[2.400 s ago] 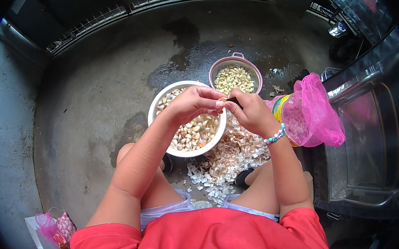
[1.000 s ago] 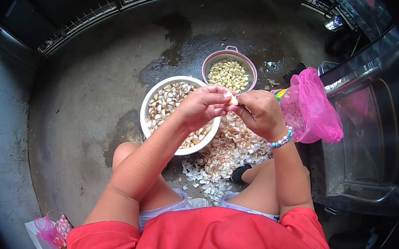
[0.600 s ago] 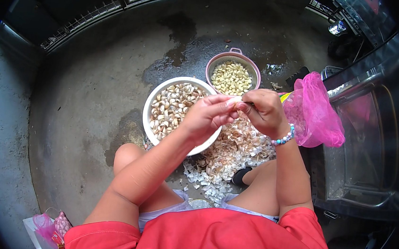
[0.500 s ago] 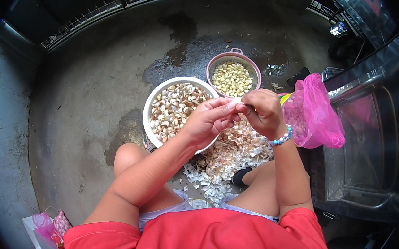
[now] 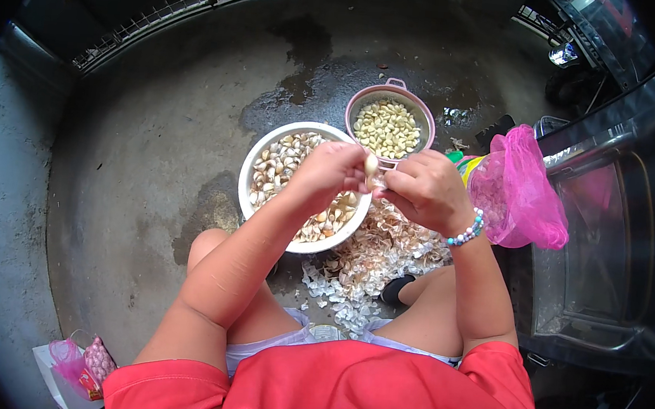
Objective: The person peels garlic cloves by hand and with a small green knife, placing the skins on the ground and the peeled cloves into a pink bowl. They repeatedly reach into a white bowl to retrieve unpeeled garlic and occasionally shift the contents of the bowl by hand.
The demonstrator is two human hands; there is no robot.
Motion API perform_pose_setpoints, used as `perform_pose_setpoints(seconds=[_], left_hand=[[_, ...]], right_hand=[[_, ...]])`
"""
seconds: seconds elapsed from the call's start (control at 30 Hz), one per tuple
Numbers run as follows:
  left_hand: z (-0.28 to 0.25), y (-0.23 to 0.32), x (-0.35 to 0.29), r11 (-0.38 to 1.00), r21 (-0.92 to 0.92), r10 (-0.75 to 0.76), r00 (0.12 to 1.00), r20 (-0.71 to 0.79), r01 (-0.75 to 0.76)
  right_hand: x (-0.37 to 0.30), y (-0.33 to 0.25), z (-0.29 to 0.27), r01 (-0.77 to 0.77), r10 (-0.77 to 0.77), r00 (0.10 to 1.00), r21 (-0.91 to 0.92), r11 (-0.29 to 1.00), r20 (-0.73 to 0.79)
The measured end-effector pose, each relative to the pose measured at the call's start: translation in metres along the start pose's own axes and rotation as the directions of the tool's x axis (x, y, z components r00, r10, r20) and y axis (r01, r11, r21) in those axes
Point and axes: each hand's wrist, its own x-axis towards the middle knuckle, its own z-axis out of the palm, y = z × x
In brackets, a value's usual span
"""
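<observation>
Now your left hand [image 5: 334, 172] pinches a clove [image 5: 371, 164] above the bowl's [image 5: 245, 178] edge; beside it, your right hand's [image 5: 426, 190] grip is clenched, contents hidden.

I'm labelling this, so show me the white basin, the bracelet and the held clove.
White basin [image 5: 244, 182]: head view, left rim.
Bracelet [image 5: 471, 231]: head view, middle beads.
Held clove [image 5: 371, 164]: head view, pale middle.

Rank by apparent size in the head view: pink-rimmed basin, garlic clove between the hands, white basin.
1. White basin, partly hidden but clearly widest.
2. Pink-rimmed basin.
3. Garlic clove, far smaller than either, though it is nearer the camera.
</observation>
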Motion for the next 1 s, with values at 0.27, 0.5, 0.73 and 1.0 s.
perform_pose_setpoints(seconds=[0.27, 0.5, 0.73, 1.0], left_hand=[[-0.008, 0.003, 0.011, 0.974, -0.225, -0.033, 0.998, -0.061, 0.019], [-0.039, -0.036, 0.128, 0.890, 0.444, 0.024, 0.963, -0.268, 0.101], [-0.077, -0.014, 0.206, 0.611, 0.788, 0.191, 0.954, -0.230, 0.068], [-0.190, -0.151, 0.187, -0.046, 0.964, 0.249, 0.937, -0.244, 0.264]], right_hand=[[-0.057, 0.027, -0.006, -0.603, 0.658, 0.466, -0.332, 0.725, 0.591], [-0.081, 0.072, 0.028, -0.623, 0.640, 0.344, -0.343, 0.703, 0.687], [-0.070, 0.084, 0.040, -0.616, 0.765, 0.111, -0.560, 0.554, 0.635], [-0.066, 0.083, 0.043, -0.541, 0.779, 0.048, -0.639, 0.547, 0.626]])
